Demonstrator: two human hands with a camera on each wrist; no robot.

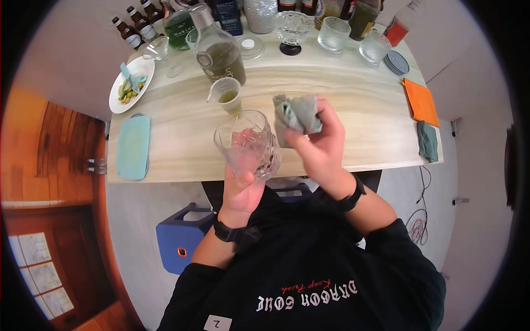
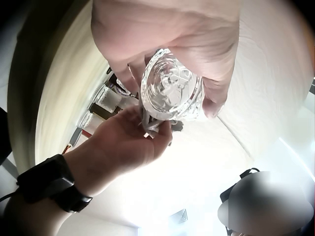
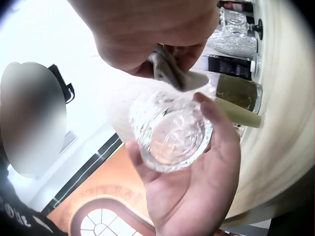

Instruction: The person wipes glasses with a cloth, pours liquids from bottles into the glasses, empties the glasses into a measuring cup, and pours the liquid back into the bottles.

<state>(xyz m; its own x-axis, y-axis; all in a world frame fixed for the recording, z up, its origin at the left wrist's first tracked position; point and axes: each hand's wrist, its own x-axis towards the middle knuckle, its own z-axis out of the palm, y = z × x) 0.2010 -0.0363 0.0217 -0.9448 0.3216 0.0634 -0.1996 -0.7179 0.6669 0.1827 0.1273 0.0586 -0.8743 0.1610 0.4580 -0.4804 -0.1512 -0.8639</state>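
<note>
A clear cut-glass tumbler (image 1: 249, 144) is held tilted above the table's front edge by the left hand (image 1: 243, 190), its fingers and thumb curled round the glass. In the left wrist view the patterned base of the glass (image 2: 172, 86) shows below the left palm (image 2: 167, 29). The right hand (image 1: 323, 146) pinches a crumpled grey-green cloth (image 1: 298, 116) just right of the glass. The right wrist view has the cloth (image 3: 172, 71) bunched under the right hand (image 3: 152, 29), above the glass (image 3: 172, 130) in the left hand (image 3: 197, 191).
On the table (image 1: 182, 121), a measuring cup (image 1: 227, 95) with greenish liquid stands behind the glass, near a large bottle (image 1: 221, 60). A white plate (image 1: 117, 91) and a light blue cloth (image 1: 133, 148) lie left; an orange cloth (image 1: 420, 102) and dark green cloth (image 1: 427, 141) right. Glasses and bottles line the back.
</note>
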